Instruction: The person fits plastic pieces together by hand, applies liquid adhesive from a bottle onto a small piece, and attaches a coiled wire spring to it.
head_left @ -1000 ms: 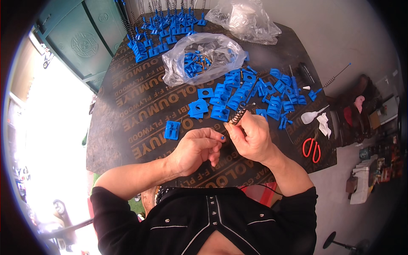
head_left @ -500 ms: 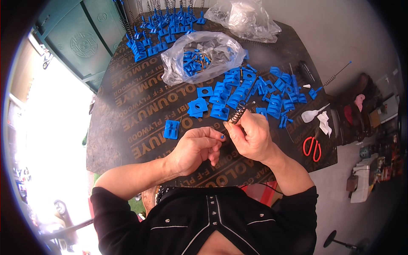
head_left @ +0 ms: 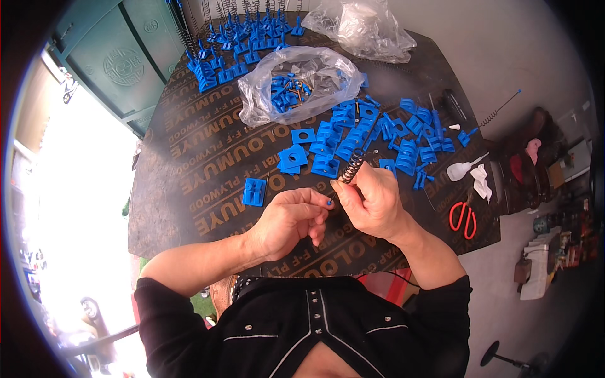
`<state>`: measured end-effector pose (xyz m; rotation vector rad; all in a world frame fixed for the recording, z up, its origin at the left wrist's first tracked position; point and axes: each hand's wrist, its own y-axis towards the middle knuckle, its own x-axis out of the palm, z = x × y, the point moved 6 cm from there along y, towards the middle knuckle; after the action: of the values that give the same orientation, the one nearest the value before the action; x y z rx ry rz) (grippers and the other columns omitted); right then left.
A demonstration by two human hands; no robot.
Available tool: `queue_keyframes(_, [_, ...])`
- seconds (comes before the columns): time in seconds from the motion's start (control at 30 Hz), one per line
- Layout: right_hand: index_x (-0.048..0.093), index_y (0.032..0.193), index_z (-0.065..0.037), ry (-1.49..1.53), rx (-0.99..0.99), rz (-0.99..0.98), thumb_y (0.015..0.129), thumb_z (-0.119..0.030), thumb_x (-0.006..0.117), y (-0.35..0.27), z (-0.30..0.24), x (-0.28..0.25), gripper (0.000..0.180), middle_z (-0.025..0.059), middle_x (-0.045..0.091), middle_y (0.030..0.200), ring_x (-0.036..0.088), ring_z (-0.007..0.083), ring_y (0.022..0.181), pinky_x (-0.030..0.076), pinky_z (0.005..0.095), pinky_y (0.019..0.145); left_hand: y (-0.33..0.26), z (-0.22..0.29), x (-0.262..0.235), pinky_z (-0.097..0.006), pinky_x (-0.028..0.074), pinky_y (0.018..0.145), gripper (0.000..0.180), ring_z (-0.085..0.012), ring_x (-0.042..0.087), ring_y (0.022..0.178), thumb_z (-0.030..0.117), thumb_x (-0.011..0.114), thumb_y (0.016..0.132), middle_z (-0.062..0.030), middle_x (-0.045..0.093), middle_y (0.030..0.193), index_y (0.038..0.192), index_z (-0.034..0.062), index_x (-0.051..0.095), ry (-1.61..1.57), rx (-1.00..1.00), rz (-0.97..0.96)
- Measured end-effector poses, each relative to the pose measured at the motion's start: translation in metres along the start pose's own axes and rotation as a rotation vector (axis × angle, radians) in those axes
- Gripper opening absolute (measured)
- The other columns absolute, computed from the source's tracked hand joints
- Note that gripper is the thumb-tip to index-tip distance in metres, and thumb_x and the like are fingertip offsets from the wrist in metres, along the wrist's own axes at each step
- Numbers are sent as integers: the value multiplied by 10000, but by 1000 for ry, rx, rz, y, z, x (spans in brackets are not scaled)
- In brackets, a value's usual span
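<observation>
Held over the near part of the table, a black coiled spring (head_left: 353, 167) sticks up from between the thumb and fingers of my right hand (head_left: 373, 200). A thin straight end of the wire runs down from it toward my left hand (head_left: 295, 222). Thumb and forefinger of that hand pinch a small blue tip (head_left: 329, 203) at the wire's end. My hands are close together, their fingertips almost touching. A blue slotted block (head_left: 254, 192) lies left of my left hand, a thin dark rod beside it. Flat blue plates with round holes (head_left: 293, 158) lie just beyond my hands.
Blue ribbed parts (head_left: 408, 156) are heaped across the middle right. Behind them sits an open clear bag (head_left: 252, 104) of small blue pieces. Assembled blue bases with springs (head_left: 242, 47) crowd the far left. Red-handled scissors (head_left: 463, 220) and a white squeeze bottle (head_left: 465, 169) lie at right.
</observation>
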<state>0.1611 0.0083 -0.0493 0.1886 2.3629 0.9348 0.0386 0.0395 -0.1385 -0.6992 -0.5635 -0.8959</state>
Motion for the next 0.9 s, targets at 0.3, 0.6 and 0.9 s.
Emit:
queue_keyframes(0.3, [425, 708, -19, -6, -3, -11, 775, 80, 620, 0, 1, 0, 229, 91, 473, 548, 509, 247, 442, 368, 335, 408, 0, 0, -1, -329, 461, 587, 141, -162, 505, 613, 38, 480, 912, -72, 528, 781, 1007, -33, 555, 27, 0, 0])
queue_keyframes(0.6, [425, 710, -20, -19, 4, -12, 780, 69, 618, -1, 1, 0, 224, 91, 473, 546, 510, 249, 441, 373, 338, 410, 0, 0, -1, -328, 463, 582, 138, -165, 508, 611, 35, 481, 910, -73, 529, 774, 1004, -30, 557, 16, 8, -2])
queue_keyframes(0.9, [431, 726, -22, 17, 146, -5, 835, 37, 607, 1, 12, -6, 215, 78, 512, 545, 514, 154, 431, 362, 282, 407, -1, 1, 1, -306, 460, 565, 148, -164, 513, 613, 22, 474, 905, -78, 518, 754, 1004, -55, 552, 14, 10, 8])
